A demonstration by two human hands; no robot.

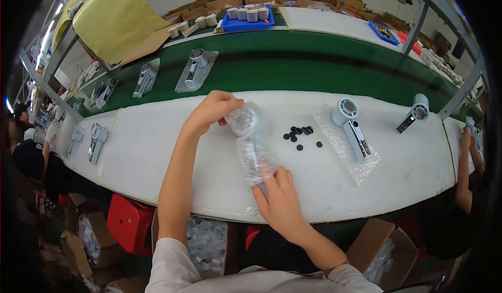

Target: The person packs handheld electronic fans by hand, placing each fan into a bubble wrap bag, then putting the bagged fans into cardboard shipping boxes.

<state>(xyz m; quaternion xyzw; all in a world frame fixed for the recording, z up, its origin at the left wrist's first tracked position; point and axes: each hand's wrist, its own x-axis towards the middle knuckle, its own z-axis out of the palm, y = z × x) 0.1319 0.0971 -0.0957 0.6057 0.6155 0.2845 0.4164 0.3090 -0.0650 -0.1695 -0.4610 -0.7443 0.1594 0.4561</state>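
Note:
A handheld fan in a clear bubble-wrap bag [252, 145] lies across the white worktop in front of me. My left hand [216, 112] pinches the bag's upper left edge, beside the fan's round head. My right hand [281, 201] has its thumb and fingers at the bag's lower end, where the handle is. To the right of the bag several small black discs [299, 131] are scattered. Farther right, a light blue handheld fan [353, 128] rests on top of a flat bubble-wrap bag [372, 165].
Another fan [414, 112] lies at the far right, and two fans [96, 142] at the left. Bagged fans [194, 69] ride on the green belt [303, 57] behind. A blue tray [247, 25] holds white cups. People work at both sides; a red stool [129, 222] and cartons stand below.

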